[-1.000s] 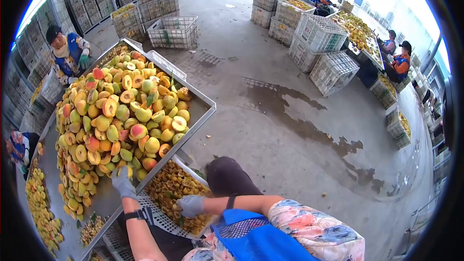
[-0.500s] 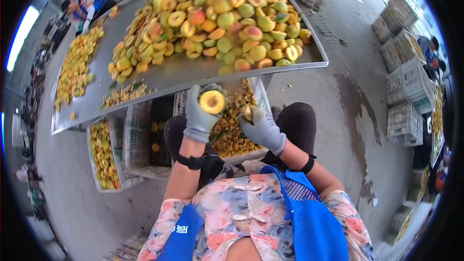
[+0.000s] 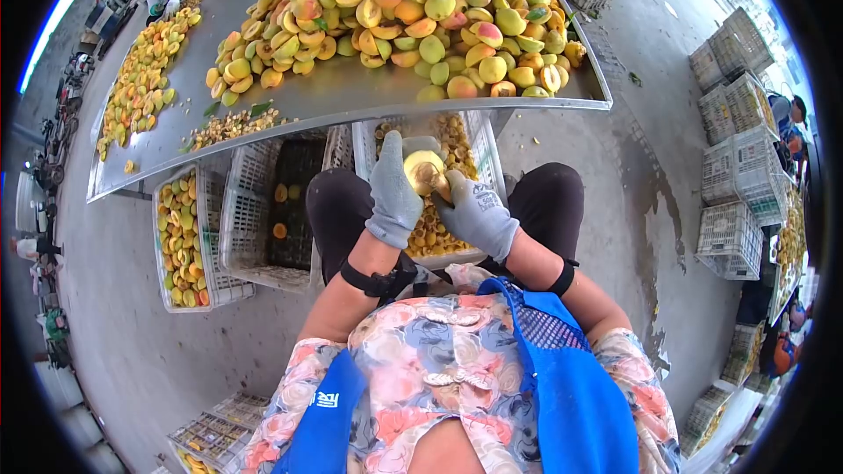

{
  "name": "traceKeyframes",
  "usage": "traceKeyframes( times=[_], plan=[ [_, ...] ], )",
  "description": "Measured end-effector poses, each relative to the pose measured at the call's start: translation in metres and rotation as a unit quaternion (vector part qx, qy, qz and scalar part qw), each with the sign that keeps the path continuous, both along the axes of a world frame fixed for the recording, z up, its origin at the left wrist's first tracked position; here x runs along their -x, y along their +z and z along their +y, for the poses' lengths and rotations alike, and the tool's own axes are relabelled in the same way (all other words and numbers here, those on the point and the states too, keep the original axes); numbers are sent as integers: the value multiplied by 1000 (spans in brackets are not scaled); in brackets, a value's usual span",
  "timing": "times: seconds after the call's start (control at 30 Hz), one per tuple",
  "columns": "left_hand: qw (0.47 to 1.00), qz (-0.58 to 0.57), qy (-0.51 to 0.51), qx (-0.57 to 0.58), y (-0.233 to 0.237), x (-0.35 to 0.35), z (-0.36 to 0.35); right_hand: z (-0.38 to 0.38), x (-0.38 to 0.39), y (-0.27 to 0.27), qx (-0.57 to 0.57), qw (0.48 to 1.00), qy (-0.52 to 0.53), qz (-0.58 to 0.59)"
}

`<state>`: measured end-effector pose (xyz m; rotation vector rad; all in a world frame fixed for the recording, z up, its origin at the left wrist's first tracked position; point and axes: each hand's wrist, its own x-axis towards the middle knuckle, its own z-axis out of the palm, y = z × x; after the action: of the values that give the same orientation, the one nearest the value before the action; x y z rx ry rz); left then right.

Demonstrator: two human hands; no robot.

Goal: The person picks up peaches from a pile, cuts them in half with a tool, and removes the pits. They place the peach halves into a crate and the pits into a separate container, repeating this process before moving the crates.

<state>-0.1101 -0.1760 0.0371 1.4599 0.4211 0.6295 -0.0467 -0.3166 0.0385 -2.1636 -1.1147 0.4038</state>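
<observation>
- In the head view I saw the left hand closed round a peach half at the centre of the frame, its cut face turned up toward the camera.
- The right hand sat just right of and below the fruit, with its fingertips touching the lower right edge. The fingers were curled, and I could not tell whether they pinched a tool or only pressed on the fruit.
- The fruit was round, so I read no long axis. Both hands met on it.
- Straight beneath the hands, between the knees, stood a white crate of scraps.
- The metal table ran across the frame just above the hands, its near edge apart from them.
- The pile of peaches lay at upper centre, well apart.
- I saw open floor to the right, and a crate of halves at the left.
</observation>
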Motion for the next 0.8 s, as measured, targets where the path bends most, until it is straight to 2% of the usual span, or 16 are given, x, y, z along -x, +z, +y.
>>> traceKeyframes(
  times=[0.07,0.17,0.3,0.4,0.5,0.63,0.73,0.77,0.8],
  plan=[
    [994,-24,-9,105,-3,-3,-3,-2,-2,0,15,1000,4,0],
    [994,5,5,108,-7,-6,-8,-9,-5,-4,39,999,15,-7],
    [969,7,22,246,-11,-9,-19,-15,-6,-16,55,998,9,11],
    [965,-21,38,259,-13,-11,-24,-13,0,-40,-19,999,9,42],
    [964,-21,65,255,-20,-12,-25,-10,2,-43,24,999,0,38],
    [965,19,73,249,-26,-11,-25,-14,-10,-52,16,999,40,-15],
    [964,29,85,249,-29,-13,-25,-9,-1,-67,-11,997,37,73],
    [971,30,81,223,-23,-12,-26,-3,6,-69,-106,986,75,105],
    [974,26,71,215,-18,-13,-26,-2,7,-70,-118,980,69,142]
  ],
)
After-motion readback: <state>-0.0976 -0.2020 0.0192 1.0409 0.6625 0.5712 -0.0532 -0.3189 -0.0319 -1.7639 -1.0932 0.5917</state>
